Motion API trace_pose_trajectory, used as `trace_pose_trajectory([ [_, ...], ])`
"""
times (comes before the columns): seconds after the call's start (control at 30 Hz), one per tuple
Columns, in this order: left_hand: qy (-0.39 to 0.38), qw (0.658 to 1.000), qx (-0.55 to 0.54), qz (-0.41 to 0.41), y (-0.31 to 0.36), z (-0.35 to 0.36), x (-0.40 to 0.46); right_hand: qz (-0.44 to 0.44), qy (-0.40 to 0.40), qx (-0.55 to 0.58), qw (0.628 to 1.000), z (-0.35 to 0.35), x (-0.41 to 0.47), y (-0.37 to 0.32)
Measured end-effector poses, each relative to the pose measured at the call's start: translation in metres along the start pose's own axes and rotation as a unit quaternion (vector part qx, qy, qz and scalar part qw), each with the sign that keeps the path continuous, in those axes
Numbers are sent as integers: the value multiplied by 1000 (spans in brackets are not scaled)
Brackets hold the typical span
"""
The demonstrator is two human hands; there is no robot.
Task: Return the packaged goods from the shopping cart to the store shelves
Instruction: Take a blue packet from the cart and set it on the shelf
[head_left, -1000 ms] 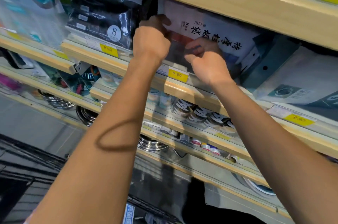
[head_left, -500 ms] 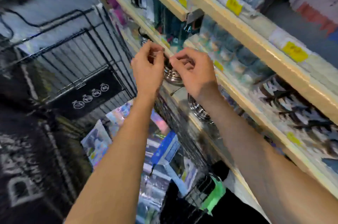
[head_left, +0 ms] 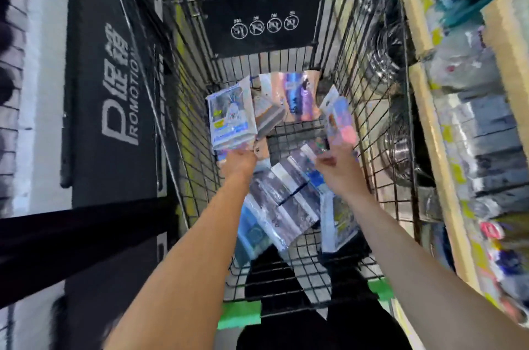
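View from above into a black wire shopping cart (head_left: 200, 109) that fills the centre of the frame. On its floor lie several flat packaged goods in clear plastic. A white and blue packet (head_left: 230, 118) sits at the middle left of the cart, with a pink and purple packet (head_left: 297, 98) propped against the far end beside it. A long grey and white packet (head_left: 283, 201) lies slanted across the lower middle, and a yellow and white packet (head_left: 339, 221) leans against the right wall of the cart.

Two bare arms reach down from the bottom of the frame. The left hand (head_left: 239, 162) is at the near edge of the white and blue packet and appears to touch it; motion blur hides whether the fingers grip it. The right hand (head_left: 336, 169) is raised a little, fingers curled, pinching a small pink and blue packet (head_left: 337, 120) that stands upright above it.

A black panel (head_left: 260, 26) with four round white warning symbols hangs on the far end of the cart. Along the right edge run pale wooden store shelves (head_left: 438, 132) stacked with blurred goods. At the left stands a black sign (head_left: 114, 92) with white lettering.
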State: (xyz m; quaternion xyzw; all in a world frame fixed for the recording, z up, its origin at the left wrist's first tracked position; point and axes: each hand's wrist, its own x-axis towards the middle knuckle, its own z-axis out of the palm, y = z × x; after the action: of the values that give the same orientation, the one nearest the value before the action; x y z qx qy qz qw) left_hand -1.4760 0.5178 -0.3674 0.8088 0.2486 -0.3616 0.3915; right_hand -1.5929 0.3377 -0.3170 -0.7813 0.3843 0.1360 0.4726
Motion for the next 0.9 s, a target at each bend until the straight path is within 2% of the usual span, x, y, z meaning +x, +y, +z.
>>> trace_pose_trajectory([
  [0.1,-88,986,142,19,-28,9,2,-2,2,-61,998,12,6,20],
  [0.17,-147,946,282,57,-32,11,-9,-16,13,-79,997,15,13,25],
  [0.23,-147,909,375,107,-36,14,-12,-26,15,-102,994,16,20,27],
  [0.33,-148,902,389,117,-32,13,-9,-27,20,-133,991,19,33,32],
  [0.47,-211,891,390,95,-24,8,0,-16,22,-165,986,26,45,40],
  [0.67,-194,898,375,122,7,-3,-8,-11,25,-168,985,27,50,38],
  [0.73,-203,890,377,155,21,-11,-14,-5,14,-138,990,24,56,35],
  [0.9,-192,862,398,249,53,-46,-24,-22,-56,16,998,5,62,21],
])
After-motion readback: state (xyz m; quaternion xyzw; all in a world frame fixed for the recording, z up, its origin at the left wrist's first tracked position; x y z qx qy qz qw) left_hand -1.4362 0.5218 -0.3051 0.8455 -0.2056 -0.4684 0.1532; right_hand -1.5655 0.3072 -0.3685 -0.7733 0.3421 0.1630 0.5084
